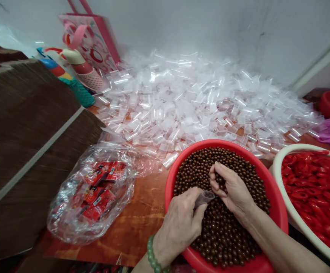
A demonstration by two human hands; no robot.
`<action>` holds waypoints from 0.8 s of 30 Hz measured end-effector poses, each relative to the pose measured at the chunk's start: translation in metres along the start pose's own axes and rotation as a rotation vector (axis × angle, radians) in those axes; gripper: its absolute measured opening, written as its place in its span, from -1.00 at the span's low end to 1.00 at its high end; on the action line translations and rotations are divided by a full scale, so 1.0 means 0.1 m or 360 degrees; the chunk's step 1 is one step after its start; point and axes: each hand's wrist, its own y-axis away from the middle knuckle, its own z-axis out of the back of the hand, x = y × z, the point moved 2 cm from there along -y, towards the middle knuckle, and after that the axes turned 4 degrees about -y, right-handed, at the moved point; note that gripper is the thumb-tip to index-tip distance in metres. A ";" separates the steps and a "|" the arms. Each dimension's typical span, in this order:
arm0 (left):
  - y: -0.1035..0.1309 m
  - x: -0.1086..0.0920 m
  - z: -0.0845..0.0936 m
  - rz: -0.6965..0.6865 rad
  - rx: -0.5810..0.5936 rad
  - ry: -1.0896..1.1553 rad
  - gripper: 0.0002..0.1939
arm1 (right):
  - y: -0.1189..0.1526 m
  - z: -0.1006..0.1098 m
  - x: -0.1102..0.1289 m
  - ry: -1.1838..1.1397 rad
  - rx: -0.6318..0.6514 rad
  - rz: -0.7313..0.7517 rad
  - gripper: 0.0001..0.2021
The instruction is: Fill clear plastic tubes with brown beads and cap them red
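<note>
Left hand [182, 216] pinches clear plastic tube [203, 198] over glossy brown balls [224, 242] in red basin [214, 143]; right hand [233, 185] alongside.
Strapped cardboard stack [31, 144] at 9 o'clock; clear bag [59, 220] of red packets [99, 193] at 8. Left thumb and fingers clamped on tube, at basin's 10 o'clock, open mouth toward right hand. Heap of clear tubes [182, 102] at 12. Right fingers curled above balls, cannot tell if gripping any. White basin [277, 168] of red plastic pieces [318, 193] at 4.

Single head-worn view, forward and downward across desk [147, 204], near left hand [180, 220] and right hand [234, 189], wall [196, 26] beyond.
</note>
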 end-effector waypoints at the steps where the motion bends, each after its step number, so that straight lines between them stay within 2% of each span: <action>1: -0.01 0.00 -0.01 0.0037 0.0061 0.0029 -0.89 | -0.01 0.01 0.02 -0.0022 -0.0025 0.0033 -0.62; 4: -0.05 -0.02 -0.03 0.0102 0.0199 0.0083 -0.92 | 0.01 0.00 0.03 -0.0088 -0.0051 0.0049 -0.63; 12: -0.11 0.00 -0.01 0.0157 0.0398 0.0368 -0.93 | 0.12 -0.09 0.08 -0.0025 0.0151 -0.0104 -0.61; 17: -0.13 0.04 0.00 0.0132 0.0366 0.0503 -0.88 | 0.16 -0.11 0.13 0.0159 0.0256 0.0058 -0.67; 24: -0.15 0.07 0.00 0.0133 0.0329 0.0634 -0.85 | 0.20 -0.11 0.12 0.0157 0.0316 0.0073 -0.74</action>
